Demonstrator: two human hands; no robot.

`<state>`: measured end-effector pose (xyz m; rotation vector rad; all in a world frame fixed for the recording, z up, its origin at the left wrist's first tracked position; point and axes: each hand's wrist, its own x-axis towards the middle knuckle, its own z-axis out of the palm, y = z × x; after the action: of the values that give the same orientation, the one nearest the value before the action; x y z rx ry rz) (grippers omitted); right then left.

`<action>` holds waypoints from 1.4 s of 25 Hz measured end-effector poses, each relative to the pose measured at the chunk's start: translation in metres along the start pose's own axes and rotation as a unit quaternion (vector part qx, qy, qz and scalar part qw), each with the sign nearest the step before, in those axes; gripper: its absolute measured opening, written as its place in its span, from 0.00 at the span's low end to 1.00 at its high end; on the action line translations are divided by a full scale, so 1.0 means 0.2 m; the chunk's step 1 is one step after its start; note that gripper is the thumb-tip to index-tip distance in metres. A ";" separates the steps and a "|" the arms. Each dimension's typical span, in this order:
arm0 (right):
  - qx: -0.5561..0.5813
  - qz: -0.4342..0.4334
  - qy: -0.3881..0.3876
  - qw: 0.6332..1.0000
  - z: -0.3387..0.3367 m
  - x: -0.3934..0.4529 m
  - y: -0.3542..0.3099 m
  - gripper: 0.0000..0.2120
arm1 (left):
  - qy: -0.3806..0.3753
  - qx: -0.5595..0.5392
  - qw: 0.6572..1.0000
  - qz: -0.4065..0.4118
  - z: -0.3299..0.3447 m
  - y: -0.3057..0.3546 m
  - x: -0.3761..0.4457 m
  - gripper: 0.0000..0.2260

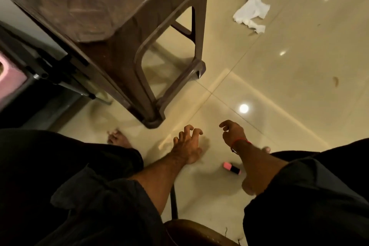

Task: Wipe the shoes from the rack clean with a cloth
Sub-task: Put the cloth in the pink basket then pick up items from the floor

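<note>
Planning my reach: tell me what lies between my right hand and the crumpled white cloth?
Only bare glossy floor tile between the right hand and crumpled white cloth, per head view.

1. The cloth (251, 12) is white and crumpled, lying loose on the glossy tiled floor (299, 66).
2. It sits well apart from both hands, past the brown stool's (111, 26) far side.

Honestly there's nothing readable here, no text, labels, brand names, numbers or signs anywhere. The brown plastic stool (111, 32) has no logo I can make out, the white cloth (252, 12) on the floor is plain, and the little pink and black thing (232, 168) on the tiles shows no print, too small and blurry to tell.
</note>
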<state>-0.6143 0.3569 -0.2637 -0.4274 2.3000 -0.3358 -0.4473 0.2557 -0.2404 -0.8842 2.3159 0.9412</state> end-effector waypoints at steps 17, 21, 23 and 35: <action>-0.228 0.213 -0.078 0.947 0.64 -0.01 0.54 0.16 | -0.068 -0.112 0.991 -0.007 0.35 -0.05 0.05 0.18; -0.252 0.164 -0.049 0.952 0.65 0.01 0.57 0.16 | -0.059 -0.123 0.990 -0.027 0.34 -0.09 0.07 0.17; -0.167 0.159 -0.054 0.971 0.63 0.04 0.55 0.15 | -0.060 -0.135 0.988 -0.044 0.33 -0.11 0.06 0.16; 0.506 -0.017 -0.126 0.853 0.01 -0.09 -0.59 0.12 | 0.166 -0.216 0.960 -0.058 -0.39 -0.04 -0.01 0.13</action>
<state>-0.5772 0.2571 -0.2102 0.0422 1.5620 -1.3256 -0.4548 0.1944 -0.1916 -1.4370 2.3276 1.3632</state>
